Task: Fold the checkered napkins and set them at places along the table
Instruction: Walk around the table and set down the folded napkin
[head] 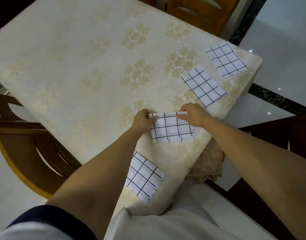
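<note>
Two hands pinch the far edge of a checkered napkin (172, 131) near the long side of a dining table (79, 66). The left hand (142, 121) is curled on one end of the turned-over fold and the right hand (192, 116) on the other, thumbs and fingertips closed on the cloth. Apart from that raised, rolled edge, the napkin lies flat on the cream floral covering. It looks thin, light and limp, likely to sag or drift out of square unless taken at both corners and pressed down into a crease. Three more lie folded along the same side, each apart from the next: a near napkin (145, 175) beside the left forearm, a middle napkin (203, 87) beyond the right hand, and a corner napkin (225, 59) by the table's end. A wooden chair (27, 144) stands at left.
</note>
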Tool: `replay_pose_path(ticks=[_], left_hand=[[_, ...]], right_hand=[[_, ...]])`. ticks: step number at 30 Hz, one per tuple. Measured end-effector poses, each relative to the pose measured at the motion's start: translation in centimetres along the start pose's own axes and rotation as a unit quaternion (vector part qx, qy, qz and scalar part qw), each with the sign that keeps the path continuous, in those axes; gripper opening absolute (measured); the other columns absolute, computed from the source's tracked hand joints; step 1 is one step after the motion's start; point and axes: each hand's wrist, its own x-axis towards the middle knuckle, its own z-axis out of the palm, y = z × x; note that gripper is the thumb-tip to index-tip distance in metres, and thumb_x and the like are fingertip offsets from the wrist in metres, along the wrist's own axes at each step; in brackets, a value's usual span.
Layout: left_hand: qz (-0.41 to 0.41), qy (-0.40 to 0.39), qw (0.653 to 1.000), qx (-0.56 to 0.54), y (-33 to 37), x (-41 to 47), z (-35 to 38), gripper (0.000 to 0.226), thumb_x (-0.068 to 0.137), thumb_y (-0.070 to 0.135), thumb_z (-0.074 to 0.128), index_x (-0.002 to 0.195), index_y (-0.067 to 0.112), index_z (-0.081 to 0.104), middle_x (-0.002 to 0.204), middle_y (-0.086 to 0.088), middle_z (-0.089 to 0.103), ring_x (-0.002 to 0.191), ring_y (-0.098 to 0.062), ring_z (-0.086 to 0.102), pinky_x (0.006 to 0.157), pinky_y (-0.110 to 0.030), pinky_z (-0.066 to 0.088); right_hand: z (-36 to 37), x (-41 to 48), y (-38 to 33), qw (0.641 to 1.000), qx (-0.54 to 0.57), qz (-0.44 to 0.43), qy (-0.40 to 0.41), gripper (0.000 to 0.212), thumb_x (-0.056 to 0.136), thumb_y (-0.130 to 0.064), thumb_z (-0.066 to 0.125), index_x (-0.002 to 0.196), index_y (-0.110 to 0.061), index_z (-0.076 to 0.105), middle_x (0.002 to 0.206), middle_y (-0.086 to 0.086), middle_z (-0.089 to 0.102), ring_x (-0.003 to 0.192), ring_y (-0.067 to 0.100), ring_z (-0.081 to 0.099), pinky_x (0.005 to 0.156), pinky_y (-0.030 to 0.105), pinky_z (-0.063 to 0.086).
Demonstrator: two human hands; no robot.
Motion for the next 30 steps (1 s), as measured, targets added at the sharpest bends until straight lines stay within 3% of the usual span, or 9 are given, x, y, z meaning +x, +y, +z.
replay_pose_path(ticks=[2, 4, 6, 8, 11, 14, 19, 26, 30], left_hand=[[0.004, 0.005, 1.000, -0.026, -0.5, -0.1, -0.4, 0.022, 0.092, 0.029, 0.074, 0.104, 0.012, 0.069, 0.099, -0.003, 0.069, 0.095, -0.025, 0.066, 0.083, -0.038, 0.057], [0.021, 0.005, 1.000, 0.004, -1.2, -0.4, -0.7, 0.015, 0.092, 0.028, 0.075, 0.086, 0.019, 0.065, 0.078, 0.003, 0.057, 0.073, -0.015, 0.057, 0.064, -0.024, 0.047], [0.044, 0.003, 0.998, 0.040, -1.9, -0.8, -0.7, 0.022, 0.090, 0.027, 0.077, 0.079, 0.023, 0.059, 0.069, 0.005, 0.045, 0.061, -0.011, 0.043, 0.055, -0.021, 0.035], [0.071, -0.006, 0.996, 0.051, -2.6, -1.0, -0.7, 0.010, 0.091, 0.025, 0.076, 0.096, 0.020, 0.069, 0.073, 0.005, 0.046, 0.065, -0.011, 0.046, 0.059, -0.020, 0.036], [0.104, -0.015, 0.990, 0.093, -2.9, -1.2, -0.8, 0.024, 0.097, 0.020, 0.068, 0.120, 0.018, 0.070, 0.094, -0.001, 0.061, 0.086, -0.016, 0.056, 0.075, -0.021, 0.043], [0.122, -0.009, 0.986, 0.115, -3.1, -1.1, -0.9, 0.032, 0.100, 0.012, 0.061, 0.132, 0.017, 0.066, 0.118, -0.010, 0.065, 0.106, -0.022, 0.061, 0.094, -0.029, 0.048], [0.137, -0.001, 0.985, 0.105, -3.0, -0.3, -0.8, 0.034, 0.100, 0.008, 0.060, 0.132, 0.017, 0.064, 0.103, -0.004, 0.060, 0.096, -0.020, 0.059, 0.089, -0.030, 0.049], [0.158, -0.010, 0.978, 0.134, -2.8, 0.6, -0.8, 0.029, 0.101, 0.013, 0.060, 0.129, 0.016, 0.063, 0.115, -0.006, 0.060, 0.108, -0.027, 0.061, 0.096, -0.041, 0.051], [0.274, 0.084, 0.907, 0.310, -3.0, -0.2, 0.0, 0.043, 0.103, 0.021, 0.054, 0.145, 0.015, 0.049, 0.146, -0.012, 0.048, 0.131, -0.033, 0.043, 0.108, -0.042, 0.038]], right_hand=[[0.9, -1.4, -0.3, 0.996, 0.082, 0.028, -0.002, 0.041, 0.095, -0.039, 0.067, 0.102, 0.000, 0.070, 0.097, 0.012, 0.067, 0.086, 0.034, 0.064, 0.074, 0.032, 0.045], [2.7, -3.1, -0.6, 0.993, 0.105, 0.042, -0.023, 0.044, 0.098, -0.038, 0.064, 0.101, 0.006, 0.069, 0.097, 0.020, 0.068, 0.091, 0.037, 0.065, 0.077, 0.036, 0.048], [4.7, -4.7, -0.7, 0.994, 0.091, 0.053, -0.032, 0.039, 0.099, -0.040, 0.061, 0.072, -0.012, 0.056, 0.070, 0.007, 0.055, 0.066, 0.024, 0.054, 0.064, 0.035, 0.039], [6.8, -5.7, -0.9, 0.995, 0.075, 0.062, -0.010, 0.046, 0.100, -0.041, 0.059, 0.065, -0.016, 0.041, 0.061, -0.001, 0.041, 0.055, 0.017, 0.042, 0.057, 0.034, 0.032], [8.7, -6.9, -1.6, 0.992, 0.076, 0.090, 0.051, 0.026, 0.099, -0.044, 0.059, 0.090, -0.019, 0.060, 0.073, 0.002, 0.061, 0.066, 0.022, 0.059, 0.061, 0.037, 0.048], [9.6, -7.3, -2.3, 0.987, 0.081, 0.106, 0.090, 0.023, 0.098, -0.042, 0.063, 0.102, -0.020, 0.058, 0.077, 0.000, 0.063, 0.069, 0.023, 0.061, 0.062, 0.038, 0.053], [10.3, -7.1, -3.1, 0.981, 0.047, 0.141, 0.128, 0.027, 0.096, -0.039, 0.065, 0.108, -0.018, 0.054, 0.081, 0.001, 0.062, 0.075, 0.025, 0.061, 0.063, 0.037, 0.050], [11.5, -7.2, -3.9, 0.966, -0.098, 0.124, 0.205, 0.054, 0.095, -0.038, 0.065, 0.138, -0.013, 0.047, 0.134, 0.014, 0.051, 0.124, 0.032, 0.044, 0.105, 0.041, 0.036], [13.0, -6.8, -5.9, 0.955, -0.136, 0.001, 0.263, 0.067, 0.097, -0.026, 0.060, 0.154, -0.004, 0.031, 0.155, 0.018, 0.038, 0.145, 0.034, 0.034, 0.120, 0.045, 0.027]])
